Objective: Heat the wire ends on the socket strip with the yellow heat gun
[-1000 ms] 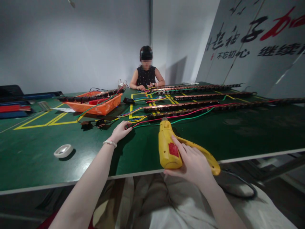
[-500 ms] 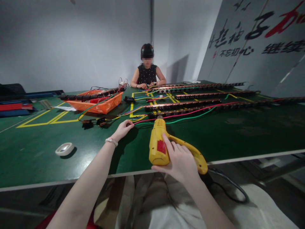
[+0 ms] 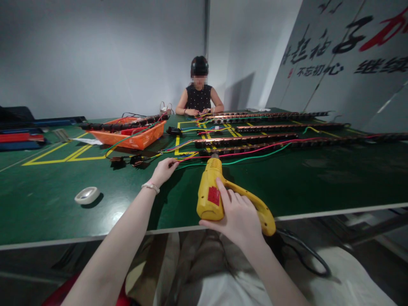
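Observation:
My right hand (image 3: 237,214) grips a yellow heat gun (image 3: 212,191) with a red label. The gun lies low over the green table (image 3: 47,208), its nozzle aimed away at a bundle of coloured wires (image 3: 223,158). My left hand (image 3: 164,170), with a bracelet at the wrist, pinches the near end of those wires just left of the nozzle. The wires run to long dark strips (image 3: 248,140) lying across the table.
A white tape roll (image 3: 86,195) lies at the left. An orange basket (image 3: 130,137) with parts stands further back. Small black connectors (image 3: 127,161) sit in front of it. Another person (image 3: 199,95) works at the far side. The gun's black cord (image 3: 306,255) hangs off the near edge.
The heat gun and my right hand have moved left and a little forward, nearer the wire ends. My left hand has shifted slightly up, still on the wires.

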Tool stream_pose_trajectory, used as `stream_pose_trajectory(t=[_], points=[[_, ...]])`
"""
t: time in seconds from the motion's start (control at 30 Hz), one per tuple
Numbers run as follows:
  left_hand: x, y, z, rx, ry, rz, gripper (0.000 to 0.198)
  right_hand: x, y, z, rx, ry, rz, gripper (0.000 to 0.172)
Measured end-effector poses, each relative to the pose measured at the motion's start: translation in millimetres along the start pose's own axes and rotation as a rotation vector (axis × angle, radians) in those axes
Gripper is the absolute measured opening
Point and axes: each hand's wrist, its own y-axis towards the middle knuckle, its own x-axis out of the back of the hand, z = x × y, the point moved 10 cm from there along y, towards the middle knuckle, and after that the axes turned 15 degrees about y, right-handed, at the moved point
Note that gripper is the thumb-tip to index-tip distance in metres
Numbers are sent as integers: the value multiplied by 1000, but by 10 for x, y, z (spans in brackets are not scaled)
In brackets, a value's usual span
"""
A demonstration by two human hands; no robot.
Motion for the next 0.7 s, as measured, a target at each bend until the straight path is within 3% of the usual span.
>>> stream_pose_trajectory(t=[0.1, 0.27, 0.7], points=[[-22, -6, 35, 48, -12, 55, 33, -17, 4, 49, -10, -10, -3, 109], [-78, 15, 111, 120, -257, 96, 41, -38, 25, 137, -19, -10, 2, 108], [-140, 24, 247, 272, -528, 127, 32, -179, 70, 400, 39, 38, 74, 111]])
